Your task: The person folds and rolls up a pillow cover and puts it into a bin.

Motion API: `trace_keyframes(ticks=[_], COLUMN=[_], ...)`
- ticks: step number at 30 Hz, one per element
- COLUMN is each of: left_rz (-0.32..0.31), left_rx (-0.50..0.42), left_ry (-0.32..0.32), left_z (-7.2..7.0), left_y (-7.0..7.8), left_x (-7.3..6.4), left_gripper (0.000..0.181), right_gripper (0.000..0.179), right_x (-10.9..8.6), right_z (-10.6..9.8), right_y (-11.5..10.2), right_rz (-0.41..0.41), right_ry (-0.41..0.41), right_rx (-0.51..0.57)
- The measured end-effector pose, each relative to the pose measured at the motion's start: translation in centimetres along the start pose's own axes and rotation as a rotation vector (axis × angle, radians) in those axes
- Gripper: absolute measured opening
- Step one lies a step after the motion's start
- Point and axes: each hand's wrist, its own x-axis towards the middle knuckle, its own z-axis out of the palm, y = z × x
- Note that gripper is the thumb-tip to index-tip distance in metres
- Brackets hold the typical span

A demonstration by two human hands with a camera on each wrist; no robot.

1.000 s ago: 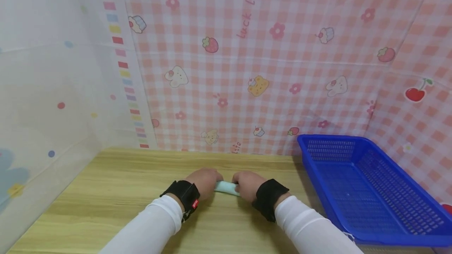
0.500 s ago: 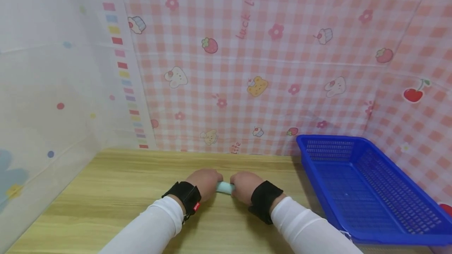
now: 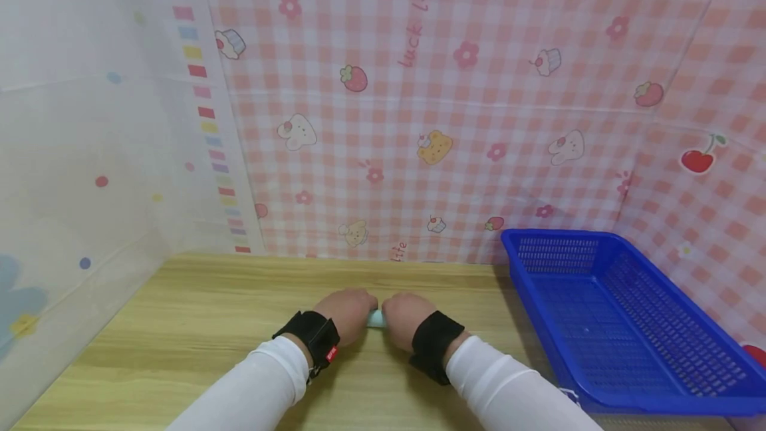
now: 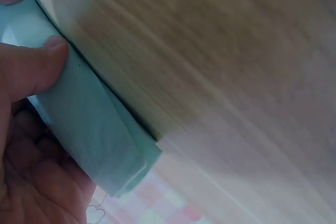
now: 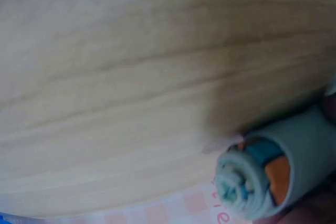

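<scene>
A mint-green rolled-up sheet [image 3: 376,318] lies between both hands, low over the table. My left hand [image 3: 346,314] grips one end; in the left wrist view its thumb [image 4: 39,66] presses on the roll [image 4: 94,114] while the fingers curl underneath. At the other end, my right hand [image 3: 409,321] holds the roll, close to the left hand. In the right wrist view the roll's end [image 5: 241,187] shows a tight spiral, with orange and teal print on an inner layer. Most of the right fingers are hidden or dark there.
On the right stands a blue mesh basket [image 3: 598,324]. The wood-grain tabletop [image 3: 209,331] extends under the hands to a pink checked cloth [image 3: 383,118] at the back. A pale cloth [image 3: 72,125] hangs on the left.
My right hand has shifted left along the roll toward the left hand. Less of the roll shows between them now. The left hand stays almost where it was.
</scene>
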Motion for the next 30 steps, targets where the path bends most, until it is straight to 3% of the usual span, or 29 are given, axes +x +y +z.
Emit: trace_keyframes(ticks=[8, 22, 30], left_rz=[-0.014, -0.005, -0.020], left_rx=[-0.012, -0.010, -0.003], left_ry=[-0.035, -0.011, 0.050], left_z=[0.2, 0.8, 0.6], left_y=[0.4, 0.9, 1.0], left_x=[-0.1, -0.4, -0.4], left_gripper=[0.020, 0.021, 0.019], right_gripper=[0.012, 0.017, 0.026], right_x=[0.2, -0.2, -0.8], right_z=[0.8, 0.7, -0.7], right_y=[-0.2, 0.3, 0.2], right_rz=[0.019, -0.017, -0.006], right_ry=[0.017, 0.023, -0.007], right_rx=[-0.007, 0.028, 0.098])
